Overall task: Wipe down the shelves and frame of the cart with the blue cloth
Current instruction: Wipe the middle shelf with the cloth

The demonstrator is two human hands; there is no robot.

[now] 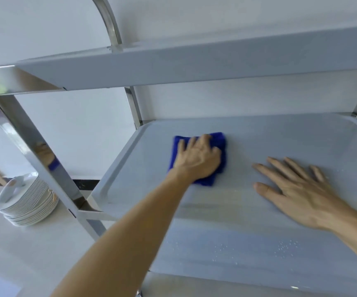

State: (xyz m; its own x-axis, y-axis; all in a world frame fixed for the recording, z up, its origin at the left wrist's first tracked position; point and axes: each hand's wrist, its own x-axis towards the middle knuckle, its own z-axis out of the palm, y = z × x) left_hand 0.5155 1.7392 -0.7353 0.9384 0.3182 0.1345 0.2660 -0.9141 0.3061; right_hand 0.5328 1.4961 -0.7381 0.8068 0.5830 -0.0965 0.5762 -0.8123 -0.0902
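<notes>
Blue cloth [202,155] is lying bunched on the cart's middle shelf [259,144], toward that shelf's far left corner, and the left hand [196,159] is pressing down on it with the palm over its centre. The fingers are spreading across the cloth and bending slightly at the knuckles, their tips digging into the fabric, so the hand is gripping the cloth lightly rather than lying flat. Blue folds are showing beyond the fingertips, along the right side of the hand and below the wrist. The right hand [299,194] is resting palm down on the bare shelf to the right of the cloth, well apart from it, with fingers straight and fanned out and holding nothing. Small droplets [284,246] are sitting on the shelf surface nearer the camera. The top shelf [194,63] is hanging over the scene, and the steel frame [33,144] is running diagonally down the left side, with a curved handle [111,20] rising above. A stack of white plates [26,200] is standing on a white surface to the left of the cart, beyond the frame.
</notes>
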